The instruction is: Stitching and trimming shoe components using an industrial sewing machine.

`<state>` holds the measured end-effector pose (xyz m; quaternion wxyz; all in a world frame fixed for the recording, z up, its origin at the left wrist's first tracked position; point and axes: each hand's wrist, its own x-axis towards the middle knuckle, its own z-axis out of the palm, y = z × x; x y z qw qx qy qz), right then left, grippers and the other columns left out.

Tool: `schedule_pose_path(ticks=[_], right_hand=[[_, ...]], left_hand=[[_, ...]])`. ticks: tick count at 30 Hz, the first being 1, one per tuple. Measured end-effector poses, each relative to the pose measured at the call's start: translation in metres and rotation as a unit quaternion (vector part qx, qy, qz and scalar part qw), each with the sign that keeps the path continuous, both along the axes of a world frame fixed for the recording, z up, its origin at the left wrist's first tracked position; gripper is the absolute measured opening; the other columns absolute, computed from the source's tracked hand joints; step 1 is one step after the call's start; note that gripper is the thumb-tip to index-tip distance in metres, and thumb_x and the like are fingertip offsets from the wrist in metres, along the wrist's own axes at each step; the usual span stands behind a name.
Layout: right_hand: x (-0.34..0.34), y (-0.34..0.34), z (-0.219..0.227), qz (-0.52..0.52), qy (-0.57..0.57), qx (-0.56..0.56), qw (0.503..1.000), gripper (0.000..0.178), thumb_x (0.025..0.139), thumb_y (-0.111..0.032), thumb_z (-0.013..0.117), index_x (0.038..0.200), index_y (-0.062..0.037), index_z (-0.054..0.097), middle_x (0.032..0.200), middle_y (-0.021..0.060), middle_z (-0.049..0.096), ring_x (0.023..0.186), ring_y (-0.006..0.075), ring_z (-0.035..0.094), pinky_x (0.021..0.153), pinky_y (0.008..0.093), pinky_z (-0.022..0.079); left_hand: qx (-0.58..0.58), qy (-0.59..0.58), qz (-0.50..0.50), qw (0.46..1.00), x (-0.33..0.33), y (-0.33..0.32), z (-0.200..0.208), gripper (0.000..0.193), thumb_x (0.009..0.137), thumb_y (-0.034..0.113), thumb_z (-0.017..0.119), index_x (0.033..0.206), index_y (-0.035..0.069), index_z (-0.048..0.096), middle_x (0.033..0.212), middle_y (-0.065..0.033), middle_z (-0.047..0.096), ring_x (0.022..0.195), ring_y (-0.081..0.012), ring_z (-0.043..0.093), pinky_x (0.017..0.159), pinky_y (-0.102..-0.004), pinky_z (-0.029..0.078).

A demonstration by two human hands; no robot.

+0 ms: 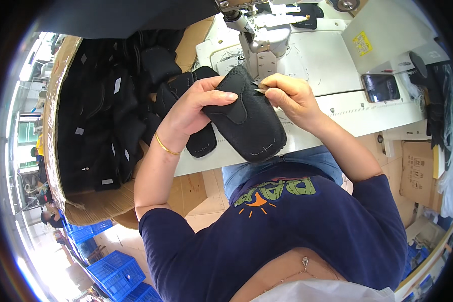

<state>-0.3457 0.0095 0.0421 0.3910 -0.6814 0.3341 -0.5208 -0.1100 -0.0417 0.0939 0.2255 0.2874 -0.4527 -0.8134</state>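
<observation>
My left hand (199,103) grips a black padded fabric piece (259,123), long and rounded, with a curved stitched panel and pale stitching at its near end. The thumb lies on top and the fingers go underneath. At the piece's right edge, my right hand (294,100) is closed on a small pointed metal tool (259,88). Its tip touches or nearly touches the edge; whether it is snips or tweezers cannot be made out. Another black padded piece (202,143) lies on the table beneath my left hand.
Beyond my hands stands a sewing machine (267,43) on a white table (332,108). A phone (381,88) lies on the right. A large cardboard box (93,209) full of black fabric pieces (103,100) stands at the left. Blue crates (117,274) sit on the floor.
</observation>
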Motion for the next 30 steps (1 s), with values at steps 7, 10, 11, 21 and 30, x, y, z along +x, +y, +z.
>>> schedule_pose_path(ticks=[7,10,11,21,30], right_hand=[[-0.001,0.018,0.003,0.091,-0.090,0.333,0.934,0.027,0.092,-0.026,0.069,0.101,-0.0002,0.070,0.085,0.0005,0.067,0.078,0.0073,0.057,0.069,0.0234,0.047],[-0.058,-0.010,0.019,0.128,0.204,0.321,0.916,0.046,0.078,-0.034,0.074,0.106,0.0028,0.069,0.088,0.0055,0.069,0.080,0.0129,0.060,0.075,0.0282,0.049],[-0.089,-0.022,0.023,0.100,0.304,0.281,0.905,0.052,0.074,-0.041,0.074,0.102,0.0035,0.070,0.084,0.0078,0.068,0.078,0.0166,0.061,0.074,0.0290,0.049],[-0.102,-0.055,0.040,-0.234,0.272,0.091,0.929,0.047,0.091,-0.050,0.063,0.077,-0.0051,0.063,0.064,-0.0014,0.057,0.059,0.0062,0.046,0.057,0.0249,0.036],[-0.006,0.012,0.020,0.110,-0.155,0.339,0.921,0.021,0.100,-0.023,0.057,0.093,-0.0038,0.063,0.067,-0.0019,0.057,0.049,0.0023,0.042,0.045,0.0200,0.033]], left_hand=[[-0.093,-0.108,0.046,0.989,-0.016,0.027,-0.016,0.027,0.090,0.015,0.068,0.108,-0.004,0.066,0.093,-0.0040,0.070,0.081,-0.0095,0.064,0.077,-0.0238,0.051],[-0.508,-0.307,0.069,0.802,-0.004,0.045,-0.016,0.044,0.085,0.019,0.072,0.118,-0.007,0.057,0.109,-0.0138,0.063,0.101,-0.0218,0.060,0.090,-0.0331,0.048],[-0.673,-0.358,0.075,0.642,0.004,0.044,-0.012,0.049,0.081,0.016,0.073,0.122,-0.006,0.055,0.116,-0.0182,0.059,0.110,-0.0278,0.057,0.096,-0.0378,0.046],[-0.679,-0.610,0.218,0.346,0.035,-0.009,-0.054,0.038,0.072,0.009,0.071,0.107,-0.002,0.061,0.096,-0.0112,0.061,0.097,-0.0272,0.056,0.092,-0.0394,0.042],[-0.933,-0.227,0.168,0.224,-0.023,0.034,-0.024,0.022,0.079,0.012,0.068,0.100,0.012,0.076,0.107,0.0008,0.068,0.085,-0.0116,0.056,0.075,-0.0267,0.043]])
